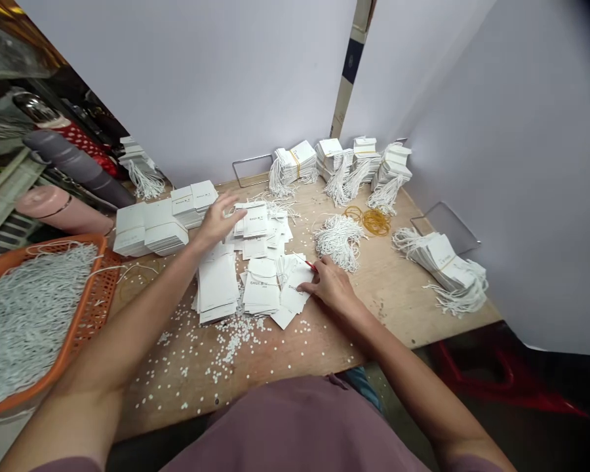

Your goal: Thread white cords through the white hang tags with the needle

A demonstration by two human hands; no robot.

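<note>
White paper tags (261, 286) lie in loose piles at the middle of a wooden table (324, 341). My left hand (219, 219) reaches forward with its fingers spread over a heap of tags (255, 220), touching them and holding nothing. My right hand (328, 283) rests on the table with its fingers pinched on a thin red-handled tool (309, 263), its fingertips pressing on a tag (295, 288). A bunch of loose white strings (340, 239) lies just beyond the right hand.
An orange basket (86, 314) full of white strings stands at the left. Stacks of blank tags (150, 226) lie at the back left. Bundled strung tags (344, 164) line the back wall, another bundle (445, 265) lies at the right. Rubber bands (373, 221) and punched paper dots (226, 347) lie scattered.
</note>
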